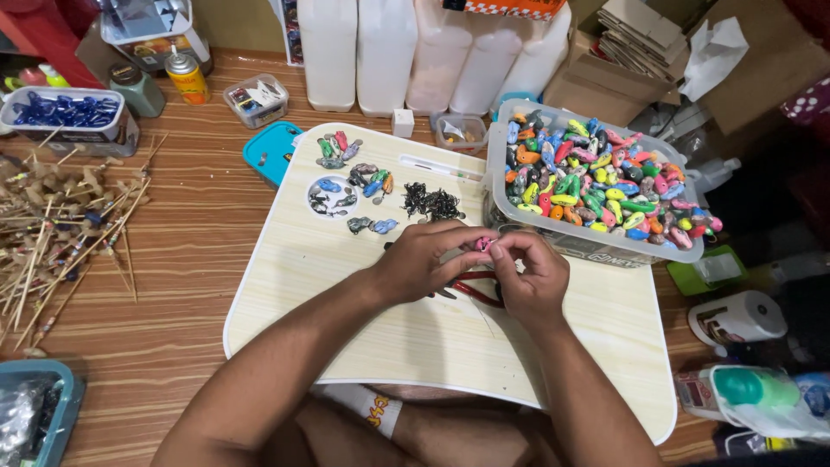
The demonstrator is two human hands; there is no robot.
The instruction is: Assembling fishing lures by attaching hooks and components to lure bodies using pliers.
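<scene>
Both my hands meet over the middle of a pale wooden lap tray (346, 320). My left hand (424, 259) and my right hand (532, 277) pinch one small pink painted piece (484, 245) between their fingertips. Red-handled pliers (475, 290) lie on the tray under my right hand. A clear plastic bin (596, 246) full of many-coloured painted pieces stands at the tray's right. Small groups of painted pieces (367, 182) and a pile of dark metal bits (430, 203) lie on the tray's far part.
Bundles of thin wooden sticks (60, 225) cover the table at left. White jugs (415, 52), a spray can (188, 76), small tubs and cardboard boxes (622, 60) line the back. A teal lid (270, 151) sits beside the tray. Bottles and a tape roll (735, 318) lie at right.
</scene>
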